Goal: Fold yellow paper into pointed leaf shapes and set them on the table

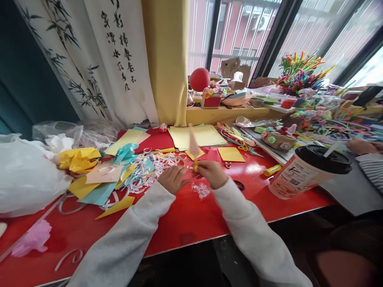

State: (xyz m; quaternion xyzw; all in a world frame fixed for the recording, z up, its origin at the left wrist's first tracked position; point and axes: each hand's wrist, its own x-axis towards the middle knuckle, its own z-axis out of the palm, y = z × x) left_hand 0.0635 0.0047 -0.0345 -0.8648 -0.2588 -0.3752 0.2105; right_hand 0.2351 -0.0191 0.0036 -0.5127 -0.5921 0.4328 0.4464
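Observation:
My right hand (212, 173) pinches the small yellow lower end of a pointed, pale pink object (194, 145), which stands upright and is blurred. Just left of it, my left hand (172, 179) has its fingers stretched out and the thumb apart, with nothing visible in it. White paper scraps (201, 190) lie on the red table (191, 223) between and below the hands. Beyond the hands are a yellow square sheet (231, 154) and a stack of pale yellow paper (209, 136).
Shredded paper (143, 171) and coloured sheets (101, 193) are heaped at left beside a white plastic bag (26, 175). A lidded cup (302, 175), a yellow tube (272, 170) and a black ring (239, 185) stand or lie at right. Another person's hand (362, 146) is at far right.

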